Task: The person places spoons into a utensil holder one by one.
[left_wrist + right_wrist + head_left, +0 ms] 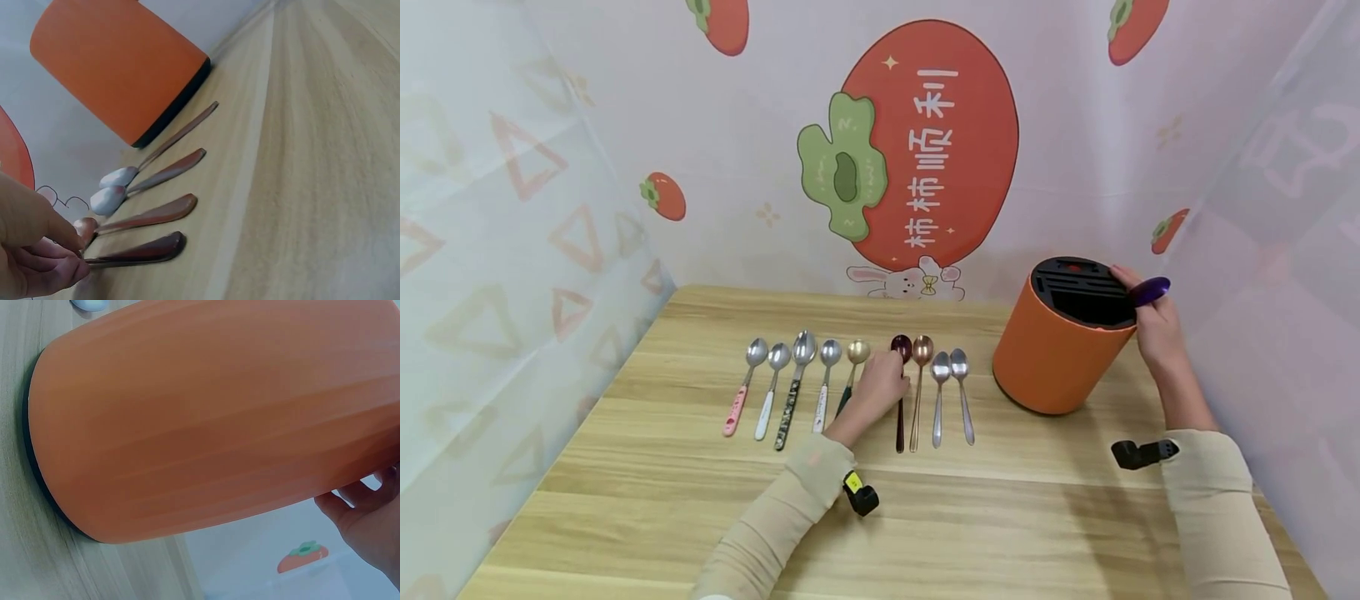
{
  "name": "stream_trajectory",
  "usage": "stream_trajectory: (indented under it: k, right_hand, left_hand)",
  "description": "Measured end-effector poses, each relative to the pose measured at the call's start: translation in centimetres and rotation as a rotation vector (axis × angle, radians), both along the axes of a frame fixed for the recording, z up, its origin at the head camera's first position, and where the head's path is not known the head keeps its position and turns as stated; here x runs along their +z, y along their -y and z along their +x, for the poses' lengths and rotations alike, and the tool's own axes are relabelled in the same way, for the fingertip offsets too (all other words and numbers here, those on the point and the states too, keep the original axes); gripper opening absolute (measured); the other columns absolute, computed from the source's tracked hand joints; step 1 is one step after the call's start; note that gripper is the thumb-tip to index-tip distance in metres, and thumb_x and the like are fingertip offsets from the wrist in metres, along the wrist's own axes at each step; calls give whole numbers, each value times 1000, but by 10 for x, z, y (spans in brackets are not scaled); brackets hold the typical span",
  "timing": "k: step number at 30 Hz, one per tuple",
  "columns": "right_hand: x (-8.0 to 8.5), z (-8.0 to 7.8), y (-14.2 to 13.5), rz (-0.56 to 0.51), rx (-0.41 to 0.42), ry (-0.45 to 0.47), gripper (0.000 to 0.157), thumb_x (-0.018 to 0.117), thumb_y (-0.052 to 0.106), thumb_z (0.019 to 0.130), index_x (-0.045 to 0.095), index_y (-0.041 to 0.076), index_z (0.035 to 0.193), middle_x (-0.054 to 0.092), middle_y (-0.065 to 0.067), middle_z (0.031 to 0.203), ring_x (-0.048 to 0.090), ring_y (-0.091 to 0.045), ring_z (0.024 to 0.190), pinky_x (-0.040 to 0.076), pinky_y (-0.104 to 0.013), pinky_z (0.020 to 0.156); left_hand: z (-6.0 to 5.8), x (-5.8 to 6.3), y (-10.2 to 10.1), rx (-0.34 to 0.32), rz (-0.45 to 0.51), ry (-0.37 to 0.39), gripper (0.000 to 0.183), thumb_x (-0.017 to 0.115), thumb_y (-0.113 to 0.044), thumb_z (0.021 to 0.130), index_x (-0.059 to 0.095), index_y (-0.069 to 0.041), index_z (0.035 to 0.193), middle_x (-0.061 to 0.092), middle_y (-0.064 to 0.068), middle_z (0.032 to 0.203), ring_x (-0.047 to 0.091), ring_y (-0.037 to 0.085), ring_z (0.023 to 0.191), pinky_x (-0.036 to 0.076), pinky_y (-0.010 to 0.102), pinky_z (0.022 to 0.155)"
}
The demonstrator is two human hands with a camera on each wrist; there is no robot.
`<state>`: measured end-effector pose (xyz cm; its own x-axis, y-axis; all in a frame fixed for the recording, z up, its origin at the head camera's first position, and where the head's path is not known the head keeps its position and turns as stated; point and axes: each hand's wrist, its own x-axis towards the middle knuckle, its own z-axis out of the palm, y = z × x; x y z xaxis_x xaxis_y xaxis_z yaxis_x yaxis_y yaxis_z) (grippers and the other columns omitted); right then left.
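Observation:
My left hand [880, 382] pinches a dark maroon spoon [900, 427] near its neck; its handle end lies low over the wood in the left wrist view. Close on its right is a copper-coloured spoon [920, 392], and on its left a gold spoon with a dark green handle [858, 350], partly covered by the hand. My right hand [1159, 337] rests its fingers against the upper side of an orange knife block [1052, 358] with a slotted black top. The bowl of a purple spoon [1150, 291] sticks out at that rim, overlapping the right hand; its handle is hidden.
Left of the left hand lie spoons with pink [735, 410], white and patterned black [787, 415] handles. Two silver spoons [937, 404] lie between the copper one and the block. A printed cloth wall [737, 225] stands behind the wooden table [985, 533].

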<state>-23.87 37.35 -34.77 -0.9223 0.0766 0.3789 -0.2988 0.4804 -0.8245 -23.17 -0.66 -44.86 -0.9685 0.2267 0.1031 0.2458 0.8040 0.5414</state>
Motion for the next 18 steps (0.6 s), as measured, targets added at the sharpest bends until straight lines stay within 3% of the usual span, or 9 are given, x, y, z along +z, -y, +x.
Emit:
stream_trajectory:
  k: [5,12,18]
  right_hand:
    - [0,0,0,0,-5,-19,46,33,23,108,46,-3,144,43,-7,157,37,-2,140,24,-1,106]
    - [-1,-2,-2,-16,-6,13,48,31,28,109,45,1,146,39,-7,159,33,-3,142,17,-18,120]
    - [0,-2,0,-9,-4,25,50,31,32,109,46,2,147,37,-10,160,32,-5,144,17,-19,121]
  left_hand:
    - [-1,-8,-1,15,-21,-25,42,65,7,82,38,-14,56,42,-1,53,43,11,45,33,19,41]
    - [-2,-9,-3,12,-31,-5,38,57,11,81,37,-14,59,37,-1,54,38,10,44,28,18,38]
    - [-5,-8,-4,10,-50,32,36,56,12,77,38,-13,59,37,-1,54,37,10,45,28,18,40]
